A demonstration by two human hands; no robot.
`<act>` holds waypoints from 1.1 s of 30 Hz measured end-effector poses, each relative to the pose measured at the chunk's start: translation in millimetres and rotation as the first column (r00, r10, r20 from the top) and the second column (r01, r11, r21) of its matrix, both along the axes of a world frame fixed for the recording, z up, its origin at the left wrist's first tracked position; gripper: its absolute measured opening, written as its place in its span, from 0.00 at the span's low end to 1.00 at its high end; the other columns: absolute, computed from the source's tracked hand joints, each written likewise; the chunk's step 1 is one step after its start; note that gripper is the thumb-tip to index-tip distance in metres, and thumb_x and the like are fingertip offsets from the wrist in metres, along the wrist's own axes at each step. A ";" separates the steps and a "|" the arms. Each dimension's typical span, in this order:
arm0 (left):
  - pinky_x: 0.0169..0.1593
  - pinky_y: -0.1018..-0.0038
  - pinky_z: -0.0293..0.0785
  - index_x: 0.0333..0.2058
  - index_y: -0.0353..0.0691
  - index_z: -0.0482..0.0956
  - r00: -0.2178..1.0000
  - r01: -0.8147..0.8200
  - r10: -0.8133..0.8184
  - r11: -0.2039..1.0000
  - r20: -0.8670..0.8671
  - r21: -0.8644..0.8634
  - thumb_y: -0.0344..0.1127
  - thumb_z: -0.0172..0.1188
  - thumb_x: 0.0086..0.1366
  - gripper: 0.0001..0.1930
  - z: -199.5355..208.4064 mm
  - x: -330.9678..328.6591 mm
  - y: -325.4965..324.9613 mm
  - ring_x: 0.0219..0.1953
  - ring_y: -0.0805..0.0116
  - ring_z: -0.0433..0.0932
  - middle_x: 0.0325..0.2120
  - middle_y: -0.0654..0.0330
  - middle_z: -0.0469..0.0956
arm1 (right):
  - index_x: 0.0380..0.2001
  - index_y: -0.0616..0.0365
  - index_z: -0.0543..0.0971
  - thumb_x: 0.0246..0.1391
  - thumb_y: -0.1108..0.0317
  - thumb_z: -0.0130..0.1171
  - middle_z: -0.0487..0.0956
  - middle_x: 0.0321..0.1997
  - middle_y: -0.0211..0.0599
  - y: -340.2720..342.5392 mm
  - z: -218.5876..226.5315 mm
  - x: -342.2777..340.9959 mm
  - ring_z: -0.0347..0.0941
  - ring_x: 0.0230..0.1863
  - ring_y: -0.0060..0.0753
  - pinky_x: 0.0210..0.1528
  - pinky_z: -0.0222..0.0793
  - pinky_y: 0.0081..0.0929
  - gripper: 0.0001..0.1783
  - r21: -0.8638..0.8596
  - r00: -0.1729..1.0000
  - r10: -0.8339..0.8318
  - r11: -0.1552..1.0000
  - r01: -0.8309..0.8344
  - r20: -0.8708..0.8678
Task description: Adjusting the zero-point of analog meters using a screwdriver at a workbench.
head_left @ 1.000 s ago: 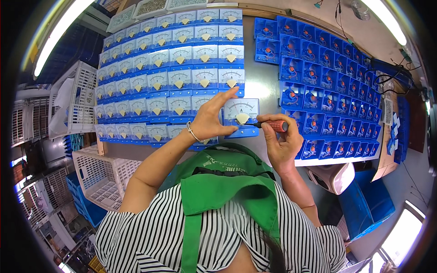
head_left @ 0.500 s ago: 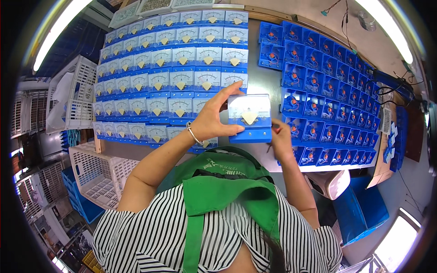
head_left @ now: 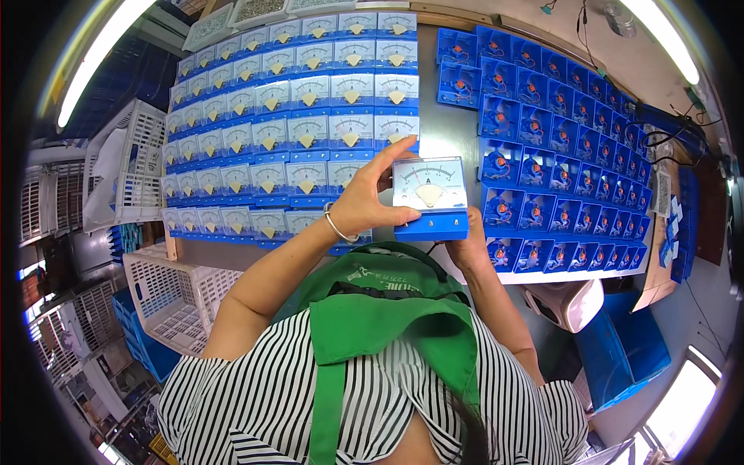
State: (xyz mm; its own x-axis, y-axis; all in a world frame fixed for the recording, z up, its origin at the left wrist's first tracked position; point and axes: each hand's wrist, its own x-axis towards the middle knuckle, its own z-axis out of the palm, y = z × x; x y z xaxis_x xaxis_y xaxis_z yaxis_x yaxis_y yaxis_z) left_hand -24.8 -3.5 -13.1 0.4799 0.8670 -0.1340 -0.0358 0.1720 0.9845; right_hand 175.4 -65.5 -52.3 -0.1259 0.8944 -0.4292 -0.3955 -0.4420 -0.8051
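Above my lap, my left hand [head_left: 364,198] grips a panel meter [head_left: 430,186] by its left side, thumb on the front and forefinger along the upper edge. The meter has a blue base, a clear cover, a white dial and a cream fan-shaped piece at the dial's foot. Tucked against its lower right corner is my right hand [head_left: 470,242], fingers curled and partly hidden behind the blue base. What those fingers hold is not clear. Rows of similar meters [head_left: 308,139] stand on the left of the table, nearest my left hand.
Open blue cases [head_left: 500,163] with orange and red parts inside fill the table's right side. A strip of grey tabletop [head_left: 449,143] runs between the two groups. White crates [head_left: 167,294] are at the left, a blue bin [head_left: 624,353] and a stool [head_left: 570,302] at the right.
The meter has tilted, so its dial now reads clear of glare, and shifted slightly right. My right hand has moved down and in under its lower right corner.
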 end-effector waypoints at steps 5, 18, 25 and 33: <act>0.61 0.68 0.63 0.66 0.43 0.53 1.000 -0.007 0.008 0.999 0.022 -0.044 0.34 0.73 0.41 0.53 1.7 1.0 -4.3 0.56 0.62 0.68 0.55 0.54 0.66 | 0.29 0.57 0.81 0.53 0.72 0.60 0.79 0.23 0.26 -3.7 -6.7 1.2 0.70 0.21 0.13 0.22 0.64 0.14 0.03 0.143 1.000 0.003 0.990 -0.007 0.023; 0.62 0.67 0.61 0.66 0.43 0.53 0.999 -0.022 0.024 0.996 0.031 -0.087 0.34 0.73 0.41 0.53 1.3 0.2 -7.8 0.58 0.61 0.66 0.56 0.52 0.64 | 0.28 0.56 0.82 0.52 0.76 0.60 0.79 0.26 0.24 -7.8 -9.1 -0.7 0.70 0.25 0.11 0.26 0.65 0.14 0.04 0.165 0.999 -0.022 0.986 0.017 0.030; 0.62 0.66 0.62 0.66 0.43 0.53 0.999 -0.025 0.029 0.995 0.033 -0.096 0.34 0.73 0.41 0.53 -2.6 0.7 -7.2 0.58 0.61 0.66 0.56 0.51 0.64 | 0.27 0.57 0.81 0.52 0.77 0.58 0.79 0.23 0.26 -7.0 -6.4 0.0 0.71 0.23 0.14 0.24 0.65 0.14 0.05 0.142 0.999 -0.018 0.990 0.014 0.027; 0.61 0.66 0.63 0.66 0.42 0.53 0.999 -0.024 0.027 0.993 0.026 -0.117 0.34 0.73 0.41 0.52 -9.8 1.5 -4.3 0.58 0.61 0.67 0.56 0.52 0.64 | 0.26 0.57 0.80 0.52 0.77 0.57 0.79 0.21 0.29 -6.2 -13.1 0.8 0.72 0.21 0.16 0.22 0.64 0.14 0.05 0.097 0.998 -0.006 0.995 0.001 0.056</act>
State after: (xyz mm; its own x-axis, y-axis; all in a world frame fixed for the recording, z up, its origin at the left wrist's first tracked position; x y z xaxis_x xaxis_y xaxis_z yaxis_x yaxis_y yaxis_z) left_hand -23.4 -7.8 -23.0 0.4627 0.8583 -0.2218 -0.0685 0.2841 0.9564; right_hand 176.2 -71.7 -65.3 -0.1011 0.9326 -0.3465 -0.3502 -0.3594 -0.8650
